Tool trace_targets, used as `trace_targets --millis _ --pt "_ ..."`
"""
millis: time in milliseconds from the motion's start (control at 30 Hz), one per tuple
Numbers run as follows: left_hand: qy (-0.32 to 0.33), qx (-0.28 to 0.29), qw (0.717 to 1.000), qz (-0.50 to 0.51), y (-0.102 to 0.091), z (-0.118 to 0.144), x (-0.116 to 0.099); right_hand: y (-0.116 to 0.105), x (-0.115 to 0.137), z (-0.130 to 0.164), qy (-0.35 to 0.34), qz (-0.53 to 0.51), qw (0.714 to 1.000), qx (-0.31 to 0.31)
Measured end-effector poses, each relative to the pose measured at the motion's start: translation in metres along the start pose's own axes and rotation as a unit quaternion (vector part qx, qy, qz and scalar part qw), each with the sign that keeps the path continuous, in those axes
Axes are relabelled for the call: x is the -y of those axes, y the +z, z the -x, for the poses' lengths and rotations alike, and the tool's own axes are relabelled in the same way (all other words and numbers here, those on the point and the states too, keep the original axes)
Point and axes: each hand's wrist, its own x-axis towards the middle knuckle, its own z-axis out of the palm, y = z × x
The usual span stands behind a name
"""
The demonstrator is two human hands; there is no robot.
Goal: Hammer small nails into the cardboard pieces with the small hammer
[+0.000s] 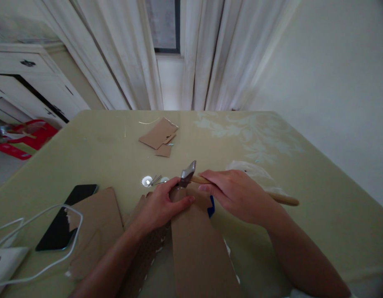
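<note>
Wooden-handled hammer (pixel 191 176) over flat cardboard (pixel 197 244)

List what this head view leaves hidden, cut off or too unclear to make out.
- Hammer striking face: hidden behind the left hand.
- Hammer handle middle: covered by the right hand.
- Blue object: mostly under the right hand, unidentifiable.
- Small metal pieces: too small to identify.
- Cardboard strip: near end cut off by the bottom edge.
</note>
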Motion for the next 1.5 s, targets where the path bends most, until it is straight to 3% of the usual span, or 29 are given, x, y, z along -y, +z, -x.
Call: trace_targets --millis 100,300,467,933,1100,1333,1500 --pt "-0.002 0.01 1.0 0.014 0.0 0.0 -0.003 -0.003 -0.003 0.001 0.023 -0.013 1.0 -0.014" --pt "-0.003 -0.019 1.0 -0.014 -0.002 0.0 -0.008 0.001 -0.004 -0.003 -0.009 0.01 0.999 0.037" --pt "0.003 -0.003 1.0 -0.003 -0.001 0.0 -0.004 0.0 -0.003 -0.003 0.012 -0.018 1.0 0.008" --pt "0.009 -0.012 1.0 0.006 0.0 0.0 -0.003 0.001 -0.004 -0.003 -0.004 0.015 0.999 0.031" --pt "-0.009 0.007 1.0 0.018 0.002 0.001 0.001 -0.006 -0.004 0.002 0.023 -0.026 0.999 -0.012" --pt "0.014 -0.009 0.999 0.052 0.003 0.001 -0.003 0.005 -0.001 -0.007 -0.024 -0.009 0.999 0.028" --pt "0.005 0.005 0.996 0.084 0.005 0.0 -0.001 0.01 -0.001 -0.009 -0.012 -0.039 0.999 0.023"
